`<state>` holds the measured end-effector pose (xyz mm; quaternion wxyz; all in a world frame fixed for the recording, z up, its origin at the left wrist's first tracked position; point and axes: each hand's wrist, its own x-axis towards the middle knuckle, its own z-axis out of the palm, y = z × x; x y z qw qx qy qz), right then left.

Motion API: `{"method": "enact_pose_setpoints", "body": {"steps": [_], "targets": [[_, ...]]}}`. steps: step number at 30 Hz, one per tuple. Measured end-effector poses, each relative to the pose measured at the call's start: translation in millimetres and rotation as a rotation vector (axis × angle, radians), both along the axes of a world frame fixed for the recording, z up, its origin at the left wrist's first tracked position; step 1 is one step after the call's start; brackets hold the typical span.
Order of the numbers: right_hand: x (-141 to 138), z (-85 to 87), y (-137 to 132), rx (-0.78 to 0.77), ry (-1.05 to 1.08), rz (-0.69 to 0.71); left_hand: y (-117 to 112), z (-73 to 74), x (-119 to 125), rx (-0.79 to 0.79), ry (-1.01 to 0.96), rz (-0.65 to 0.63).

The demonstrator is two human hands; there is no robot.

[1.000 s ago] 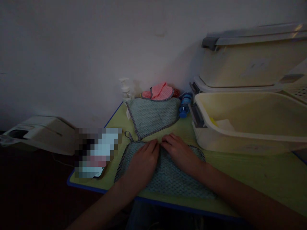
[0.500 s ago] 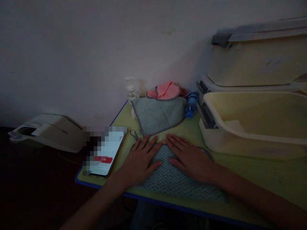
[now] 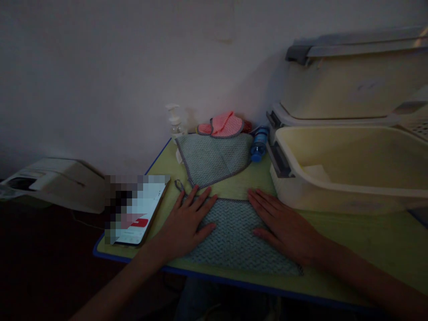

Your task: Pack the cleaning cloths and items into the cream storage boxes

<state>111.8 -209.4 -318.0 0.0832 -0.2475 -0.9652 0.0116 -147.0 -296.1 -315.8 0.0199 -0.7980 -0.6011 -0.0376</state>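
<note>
Left fingers [image 3: 202,201], spread, and right fingers [image 3: 262,207], nearly together, rest on the nearer cloth [image 3: 234,236].

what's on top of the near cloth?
The left hand and right hand, both palm down. The near cloth's woven middle shows between them; the fabric directly beneath each is covered and can't be seen.
</note>
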Motion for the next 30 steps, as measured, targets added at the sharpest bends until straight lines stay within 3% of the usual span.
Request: {"method": "enact_pose_setpoints", "body": {"steps": [9,15,18,21,26,30], "targets": [[2,11.9,-7,-0.067,0.181,-0.004,1,-4.0,-4,0.05,0.006,-0.007],[-1,24.3,-23,-0.08,0.318,0.076,-11,13.1,20,0.089,0.008,0.004],[-6,26.1,-31,-0.053,0.301,0.178,-17,21.2,44,0.034,-0.006,-0.106],[-9,24.0,-37,-0.047,0.233,0.249,-20,19.2,61,-0.029,-0.044,-0.181],[-11,14.8,-39,-0.138,0.061,0.197,-18,4.3,66,-0.038,-0.052,-0.159],[-9,5.6,-39,-0.137,0.022,0.173,-20,3.0,61,-0.049,-0.037,-0.13]]}}
